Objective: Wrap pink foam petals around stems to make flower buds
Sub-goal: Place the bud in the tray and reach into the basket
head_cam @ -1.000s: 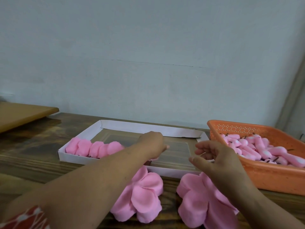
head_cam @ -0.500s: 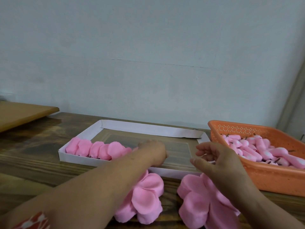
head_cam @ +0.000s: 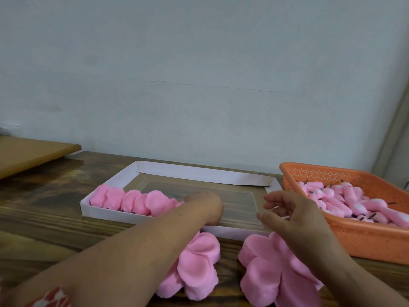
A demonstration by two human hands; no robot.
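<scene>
A row of pink foam flower buds (head_cam: 130, 201) lies along the near left side of a shallow white paper tray (head_cam: 199, 172). My left hand (head_cam: 205, 210) reaches into the tray at the right end of that row, fingers curled down on the last flower bud (head_cam: 177, 203); its fingertips are hidden behind the knuckles. My right hand (head_cam: 292, 216) hovers over the tray's right corner with loosely curled fingers, holding nothing. Two piles of loose pink petals (head_cam: 197, 267) (head_cam: 265, 273) lie on the table in front of the tray, partly under my forearms.
An orange perforated basket (head_cam: 365, 240) at the right holds many pink foam pieces with dark stems (head_cam: 345, 200). A light wooden board (head_cam: 33, 151) sits at the far left. A plain wall stands close behind the dark wooden table.
My left hand has lowered into the tray and moved left to the end of the bud row, which now reaches further right. My right hand has barely moved.
</scene>
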